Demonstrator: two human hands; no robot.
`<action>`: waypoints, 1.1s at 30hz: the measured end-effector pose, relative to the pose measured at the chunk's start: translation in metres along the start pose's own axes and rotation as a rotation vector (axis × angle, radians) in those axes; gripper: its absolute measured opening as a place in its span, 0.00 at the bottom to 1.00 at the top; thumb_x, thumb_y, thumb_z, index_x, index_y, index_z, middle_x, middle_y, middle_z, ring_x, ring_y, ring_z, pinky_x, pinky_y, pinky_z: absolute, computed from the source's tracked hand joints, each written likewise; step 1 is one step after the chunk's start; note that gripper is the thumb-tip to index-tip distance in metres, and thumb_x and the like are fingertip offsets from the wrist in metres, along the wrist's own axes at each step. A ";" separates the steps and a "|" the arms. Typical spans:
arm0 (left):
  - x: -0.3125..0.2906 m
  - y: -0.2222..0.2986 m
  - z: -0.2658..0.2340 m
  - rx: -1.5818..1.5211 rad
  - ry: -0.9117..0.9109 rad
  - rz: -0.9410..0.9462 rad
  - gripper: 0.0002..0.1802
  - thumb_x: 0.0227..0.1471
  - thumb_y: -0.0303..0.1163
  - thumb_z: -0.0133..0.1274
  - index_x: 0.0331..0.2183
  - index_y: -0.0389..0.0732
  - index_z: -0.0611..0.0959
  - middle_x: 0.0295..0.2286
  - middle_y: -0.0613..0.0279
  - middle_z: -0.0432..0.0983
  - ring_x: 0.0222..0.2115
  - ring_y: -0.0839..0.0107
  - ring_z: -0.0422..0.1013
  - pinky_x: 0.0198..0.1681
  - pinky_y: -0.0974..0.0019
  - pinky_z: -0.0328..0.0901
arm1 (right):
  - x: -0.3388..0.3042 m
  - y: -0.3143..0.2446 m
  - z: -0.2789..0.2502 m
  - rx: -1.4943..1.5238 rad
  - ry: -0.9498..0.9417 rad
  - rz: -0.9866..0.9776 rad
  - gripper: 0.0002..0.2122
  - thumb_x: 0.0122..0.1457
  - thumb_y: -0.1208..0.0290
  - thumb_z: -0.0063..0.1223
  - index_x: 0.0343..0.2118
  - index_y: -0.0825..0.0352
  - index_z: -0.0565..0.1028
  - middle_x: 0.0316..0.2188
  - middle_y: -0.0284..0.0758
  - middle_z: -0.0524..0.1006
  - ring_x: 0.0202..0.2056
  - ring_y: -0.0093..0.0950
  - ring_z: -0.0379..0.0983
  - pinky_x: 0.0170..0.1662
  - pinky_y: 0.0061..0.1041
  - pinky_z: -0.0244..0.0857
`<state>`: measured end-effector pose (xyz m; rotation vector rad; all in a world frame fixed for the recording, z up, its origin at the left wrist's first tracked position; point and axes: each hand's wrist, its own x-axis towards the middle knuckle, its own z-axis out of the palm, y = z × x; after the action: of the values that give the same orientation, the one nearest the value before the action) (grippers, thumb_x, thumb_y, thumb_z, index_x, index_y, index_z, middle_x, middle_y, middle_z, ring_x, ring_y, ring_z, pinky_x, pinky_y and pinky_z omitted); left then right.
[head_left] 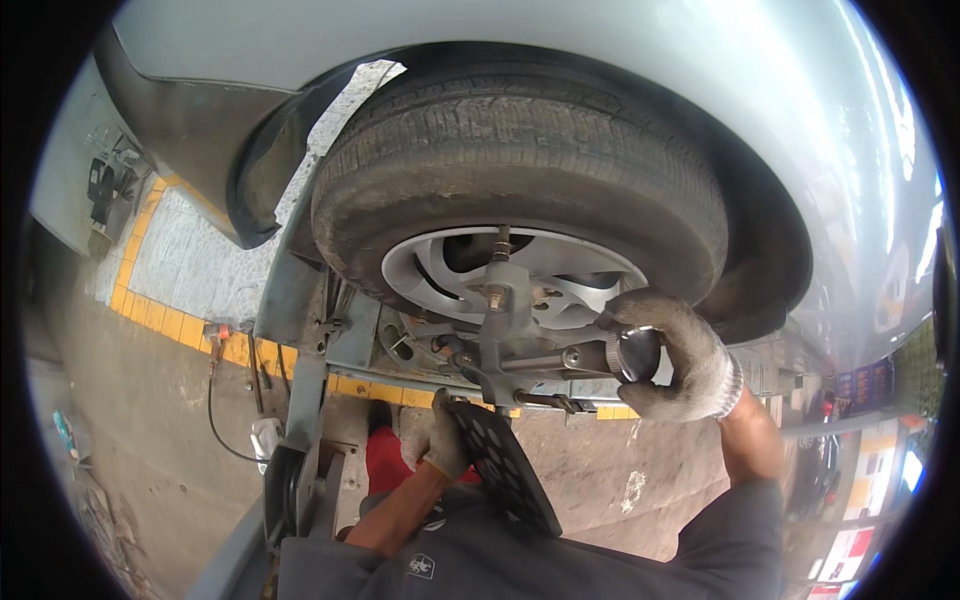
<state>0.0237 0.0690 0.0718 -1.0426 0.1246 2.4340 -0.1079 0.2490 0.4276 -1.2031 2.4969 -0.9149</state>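
Observation:
A grey metal wheel clamp (505, 300) sits against the silver alloy rim (430, 265) of a car wheel with a worn black tire (520, 180). My right hand (690, 360), in a grey knit glove, curls its fingers and thumb round a round black knob (640, 355) at the end of the clamp's side arm. Below the clamp, my gloved left hand (449, 440) grips the edge of a black alignment target board (505, 465) with grey round spots. The board stands tilted near my body; whether it joins the clamp is hidden.
Silver car bodywork (650, 40) arches over the wheel. At the left stands a blue-grey lift post (305, 400), with a hose (212, 410) hanging beside it. Yellow edging (180, 325) borders the platform, and concrete floor (590, 470) lies below.

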 end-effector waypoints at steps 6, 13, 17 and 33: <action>0.034 -0.008 -0.045 -0.392 -0.613 -0.269 0.39 0.68 0.74 0.45 0.54 0.47 0.80 0.44 0.60 0.81 0.46 0.60 0.78 0.54 0.53 0.74 | 0.003 -0.003 0.002 -0.042 -0.003 -0.018 0.37 0.45 0.83 0.69 0.63 0.70 0.71 0.56 0.46 0.79 0.55 0.38 0.79 0.59 0.39 0.72; 0.067 -0.019 -0.076 -0.590 -0.900 -0.381 0.46 0.69 0.75 0.41 0.62 0.44 0.81 0.54 0.53 0.82 0.55 0.55 0.79 0.63 0.48 0.73 | 0.002 0.004 0.002 -0.009 0.026 -0.011 0.37 0.45 0.81 0.74 0.62 0.72 0.74 0.55 0.47 0.81 0.57 0.43 0.80 0.62 0.41 0.72; 0.065 -0.016 -0.074 -0.585 -0.923 -0.390 0.44 0.68 0.75 0.42 0.58 0.45 0.83 0.51 0.53 0.84 0.53 0.55 0.80 0.60 0.47 0.74 | 0.006 0.008 0.004 -0.035 0.042 -0.085 0.37 0.44 0.81 0.74 0.62 0.73 0.73 0.55 0.47 0.81 0.56 0.43 0.80 0.62 0.41 0.72; 0.059 -0.017 -0.061 0.008 -0.115 0.066 0.27 0.66 0.65 0.56 0.31 0.51 0.80 0.21 0.74 0.71 0.24 0.71 0.70 0.32 0.62 0.67 | -0.013 -0.007 0.023 -0.240 0.281 0.115 0.49 0.46 0.61 0.87 0.70 0.71 0.69 0.57 0.46 0.79 0.55 0.40 0.81 0.61 0.37 0.73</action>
<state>0.0372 0.0913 -0.0106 -0.9054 0.1326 2.5446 -0.0851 0.2457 0.4127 -1.0432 2.9364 -0.8226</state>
